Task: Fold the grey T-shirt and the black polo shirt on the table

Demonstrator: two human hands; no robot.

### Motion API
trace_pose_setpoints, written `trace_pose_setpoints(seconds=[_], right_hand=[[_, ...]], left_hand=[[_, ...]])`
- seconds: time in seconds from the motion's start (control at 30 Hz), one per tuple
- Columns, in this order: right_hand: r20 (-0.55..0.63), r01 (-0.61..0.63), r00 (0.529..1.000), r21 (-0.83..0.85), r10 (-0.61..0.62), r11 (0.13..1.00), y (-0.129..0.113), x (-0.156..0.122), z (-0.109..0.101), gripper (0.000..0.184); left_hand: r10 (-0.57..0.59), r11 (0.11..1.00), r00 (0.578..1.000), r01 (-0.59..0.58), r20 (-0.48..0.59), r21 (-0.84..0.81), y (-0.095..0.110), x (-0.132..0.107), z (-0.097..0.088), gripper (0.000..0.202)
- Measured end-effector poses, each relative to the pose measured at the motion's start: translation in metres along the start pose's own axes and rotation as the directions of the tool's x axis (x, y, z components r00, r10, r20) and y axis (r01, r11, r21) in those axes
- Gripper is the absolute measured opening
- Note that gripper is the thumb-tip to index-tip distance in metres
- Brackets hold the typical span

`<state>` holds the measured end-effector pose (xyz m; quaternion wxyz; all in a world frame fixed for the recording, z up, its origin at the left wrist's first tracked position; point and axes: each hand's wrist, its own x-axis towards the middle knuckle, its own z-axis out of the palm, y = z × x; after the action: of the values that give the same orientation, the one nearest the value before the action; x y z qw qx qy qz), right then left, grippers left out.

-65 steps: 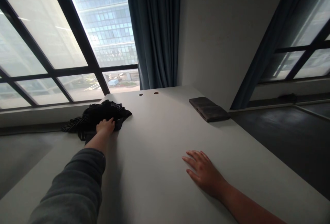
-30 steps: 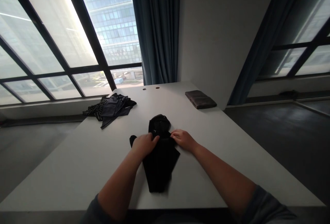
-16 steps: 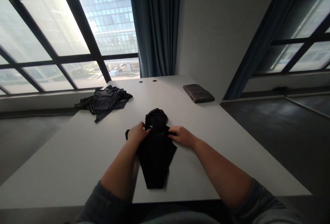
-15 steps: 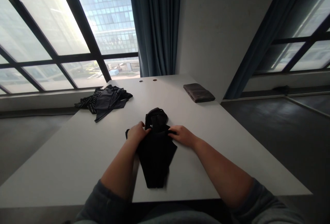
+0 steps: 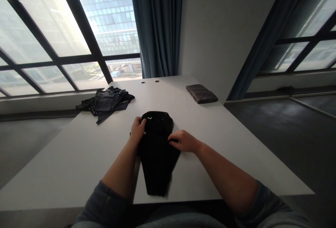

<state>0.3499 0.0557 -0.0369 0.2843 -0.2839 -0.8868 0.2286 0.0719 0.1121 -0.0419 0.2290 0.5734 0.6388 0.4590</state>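
Observation:
A black garment (image 5: 156, 151) lies on the white table (image 5: 65, 158) in front of me, narrowing toward the near edge. My left hand (image 5: 137, 129) grips its far left edge, fingers curled on the cloth by a small white mark. On the garment's right side, my right hand (image 5: 182, 141) is closed, pinching the fabric about midway along it. Both forearms reach in from the bottom of the view, in grey sleeves pushed up.
A heap of dark and striped clothes (image 5: 106, 103) sits at the table's far left by the window. A folded brown-grey cloth (image 5: 201, 93) lies at the far right near the wall. Two small round holes (image 5: 149, 81) mark the table's back edge.
My left hand went from the far heap to the black garment, now lying in front of me. In the last half second the left hand moved up its far left edge, spreading the top wider.

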Motion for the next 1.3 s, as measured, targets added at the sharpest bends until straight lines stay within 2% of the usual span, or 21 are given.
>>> trace_pose_setpoints(seconds=[0.1,0.2,0.27,0.33,0.37,0.4,0.47,0.5,0.57,0.63,0.67,0.7,0.77,0.83,0.9,0.93,1.0,1.07,1.17,1.23,1.3], right_hand=[[0.122,0.081,0.989,0.046,-0.086,0.996,-0.018,0.002,0.003,0.021],[0.124,0.135,0.982,0.078,-0.144,0.988,-0.019,0.003,0.002,0.023],[0.099,0.126,0.986,0.084,-0.134,0.988,-0.010,0.004,0.002,0.019],[0.019,0.008,1.000,0.105,-0.010,0.994,0.003,0.005,0.005,0.019],[-0.054,-0.098,0.993,0.146,0.107,0.984,0.009,0.005,0.008,0.023],[-0.133,-0.213,0.960,0.220,0.246,0.952,0.015,0.006,0.012,0.029],[-0.228,-0.371,0.832,0.451,0.507,0.812,0.023,0.009,0.019,0.040],[-0.233,-0.384,0.771,0.574,0.593,0.723,0.026,0.010,0.023,0.044],[-0.204,-0.321,0.704,0.763,0.680,0.561,0.028,0.014,0.027,0.045],[-0.161,-0.236,0.684,0.874,0.712,0.424,0.027,0.016,0.027,0.045],[-0.137,-0.197,0.686,0.910,0.714,0.364,0.025,0.017,0.026,0.044],[-0.114,-0.161,0.701,0.936,0.704,0.312,0.023,0.017,0.024,0.044],[-0.087,-0.107,0.766,0.960,0.637,0.260,0.019,0.016,0.019,0.042],[-0.090,-0.099,0.831,0.947,0.549,0.305,0.016,0.014,0.016,0.043],[-0.123,-0.120,0.866,0.890,0.484,0.441,0.014,0.013,0.015,0.046],[-0.165,-0.130,0.873,0.829,0.459,0.544,0.015,0.012,0.015,0.045],[-0.292,-0.146,0.876,0.599,0.385,0.787,0.019,0.011,0.016,0.043],[-0.369,-0.179,0.889,0.265,0.271,0.947,0.026,0.010,0.016,0.042],[-0.308,-0.211,0.936,-0.098,0.172,0.973,0.035,0.009,0.015,0.032],[-0.254,-0.205,0.955,-0.196,0.153,0.959,0.037,0.007,0.014,0.028],[-0.227,-0.192,0.964,-0.241,0.137,0.951,0.037,0.006,0.012,0.033]], left_hand=[[-0.050,0.981,0.999,0.051,0.009,-0.186,0.001,0.001,-0.003,0.026],[-0.152,0.932,0.987,0.159,0.047,-0.325,0.004,0.001,-0.009,0.032],[-0.162,0.860,0.981,0.191,0.103,-0.472,0.007,0.001,-0.011,0.040],[-0.055,0.776,0.987,0.137,0.151,-0.615,0.012,0.000,-0.011,0.050],[0.027,0.753,0.987,0.085,0.160,-0.652,0.014,-0.002,-0.010,0.056],[0.109,0.757,0.981,0.024,0.162,-0.653,0.015,-0.003,-0.009,0.062],[0.227,0.845,0.959,-0.106,0.172,-0.524,0.019,-0.009,-0.006,0.071],[0.257,0.899,0.952,-0.172,0.167,-0.403,0.021,-0.012,-0.004,0.074],[0.315,0.945,0.941,-0.298,0.122,-0.135,0.028,-0.022,-0.003,0.069],[0.386,0.918,0.916,-0.393,0.105,0.056,0.038,-0.032,-0.003,0.047],[0.412,0.897,0.901,-0.427,0.134,0.110,0.044,-0.038,-0.003,0.034],[0.422,0.881,0.887,-0.450,0.188,0.145,0.049,-0.042,-0.003,0.025],[0.399,0.867,0.870,-0.460,0.289,0.189,0.056,-0.050,-0.001,0.021],[0.361,0.876,0.871,-0.439,0.334,0.198,0.057,-0.052,0.003,0.022],[0.311,0.900,0.879,-0.394,0.361,0.185,0.053,-0.052,0.010,0.017],[0.280,0.915,0.884,-0.363,0.374,0.173,0.050,-0.051,0.013,0.013],[0.233,0.945,0.893,-0.301,0.384,0.128,0.043,-0.047,0.017,0.012],[0.222,0.965,0.903,-0.257,0.368,0.047,0.038,-0.045,0.020,0.011],[0.191,0.981,0.927,-0.188,0.323,-0.042,0.034,-0.042,0.021,0.008],[0.145,0.989,0.948,-0.137,0.284,-0.048,0.033,-0.040,0.022,0.011],[0.113,0.994,0.961,-0.107,0.253,-0.039,0.032,-0.039,0.022,0.013]])
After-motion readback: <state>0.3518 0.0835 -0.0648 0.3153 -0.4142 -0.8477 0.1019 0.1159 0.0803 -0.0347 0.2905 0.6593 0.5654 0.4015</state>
